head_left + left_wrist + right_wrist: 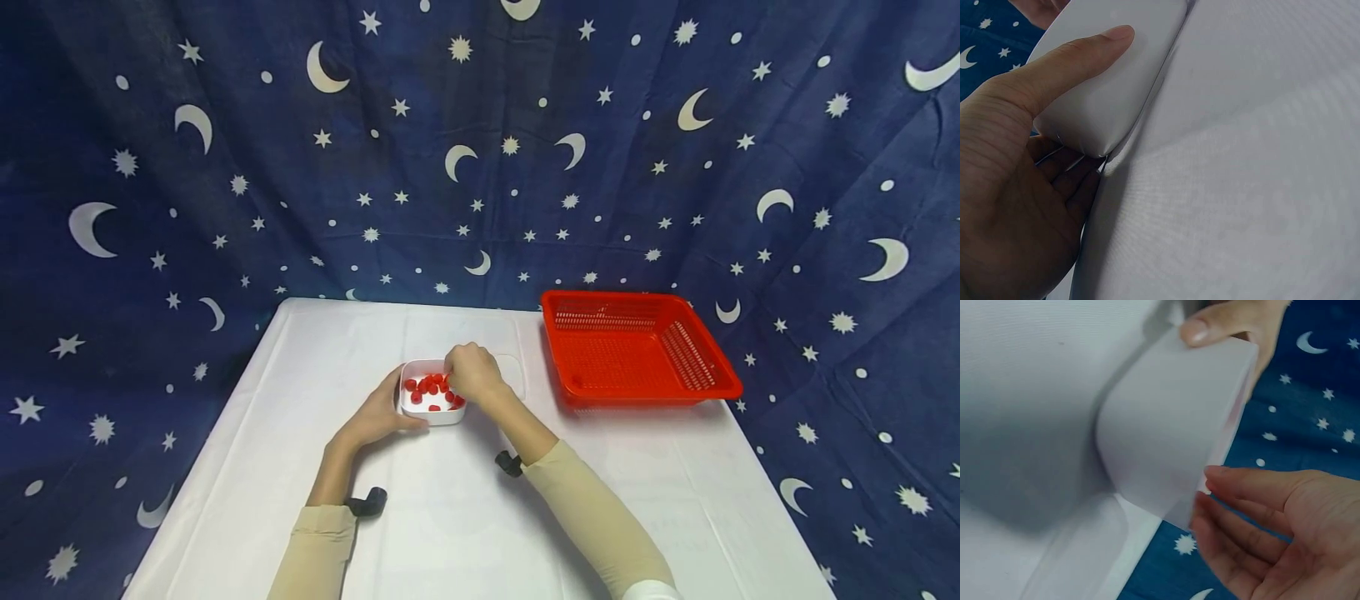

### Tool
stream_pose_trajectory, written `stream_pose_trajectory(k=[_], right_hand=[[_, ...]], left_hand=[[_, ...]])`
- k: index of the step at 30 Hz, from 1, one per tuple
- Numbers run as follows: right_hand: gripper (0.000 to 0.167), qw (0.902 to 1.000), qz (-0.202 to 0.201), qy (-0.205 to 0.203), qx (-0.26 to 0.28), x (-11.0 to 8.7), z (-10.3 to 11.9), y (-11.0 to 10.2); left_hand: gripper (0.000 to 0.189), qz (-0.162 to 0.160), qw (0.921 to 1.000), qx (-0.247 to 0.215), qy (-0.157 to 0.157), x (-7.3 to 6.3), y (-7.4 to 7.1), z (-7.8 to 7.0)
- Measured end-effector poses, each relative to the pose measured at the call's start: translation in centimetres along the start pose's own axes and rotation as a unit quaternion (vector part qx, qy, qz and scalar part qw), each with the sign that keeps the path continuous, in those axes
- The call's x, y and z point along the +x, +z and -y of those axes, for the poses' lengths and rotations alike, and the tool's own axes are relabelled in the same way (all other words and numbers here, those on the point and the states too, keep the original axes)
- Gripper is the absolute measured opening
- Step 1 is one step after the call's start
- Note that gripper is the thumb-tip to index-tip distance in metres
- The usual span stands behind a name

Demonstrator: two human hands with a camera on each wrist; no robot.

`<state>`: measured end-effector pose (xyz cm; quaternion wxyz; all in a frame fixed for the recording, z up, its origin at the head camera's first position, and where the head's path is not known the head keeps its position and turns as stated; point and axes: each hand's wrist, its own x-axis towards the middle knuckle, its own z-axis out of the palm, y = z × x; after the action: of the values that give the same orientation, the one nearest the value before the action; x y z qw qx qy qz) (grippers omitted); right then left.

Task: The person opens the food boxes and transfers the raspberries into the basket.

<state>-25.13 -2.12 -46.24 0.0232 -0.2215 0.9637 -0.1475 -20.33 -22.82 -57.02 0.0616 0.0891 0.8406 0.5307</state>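
Note:
A white rectangular container (433, 418) stands on the table with several small red round pieces (416, 397) in it. My left hand (381, 414) grips its left side, the thumb lying along the near wall. In the left wrist view, the thumb (1079, 62) presses the container's smooth wall (1110, 81) while the other fingers reach around the end. My right hand (474, 372) is at the right end, fingers bent down into the container. Its thumb and fingertips (1216, 475) come close together at the rim; I cannot tell whether they pinch a red piece.
A clear, flat lid-like piece (513, 375) lies right of the container, partly under the right hand. Farther right stands a red perforated basket (630, 367). A white cloth covers the table (465, 517); a dark blue curtain (420, 208) with moons and stars hangs behind.

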Motion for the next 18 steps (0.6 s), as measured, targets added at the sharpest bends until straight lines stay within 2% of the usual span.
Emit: stream_pose_trajectory(k=[4,7,11,18], right_hand=[[0.012,0.9994,0.008,-0.024,-0.024,0.4,0.2,1.0],[0.013,0.9976,0.006,-0.033,-0.062,0.8,0.4,1.7],[0.015,0.9937,0.004,-0.032,-0.108,1.2,0.7,2.3],[0.006,0.9867,0.007,-0.024,-0.161,1.6,1.2,3.5]], left_hand=[[0.126,-0.003,0.9999,0.010,-0.011,0.0,0.0,0.0],[0.128,-0.005,0.9997,0.015,-0.019,-0.1,0.0,-0.1],[0.127,-0.006,0.9996,0.019,-0.019,-0.1,0.0,-0.1],[0.125,-0.007,0.9997,0.019,-0.016,-0.2,0.0,-0.1]])
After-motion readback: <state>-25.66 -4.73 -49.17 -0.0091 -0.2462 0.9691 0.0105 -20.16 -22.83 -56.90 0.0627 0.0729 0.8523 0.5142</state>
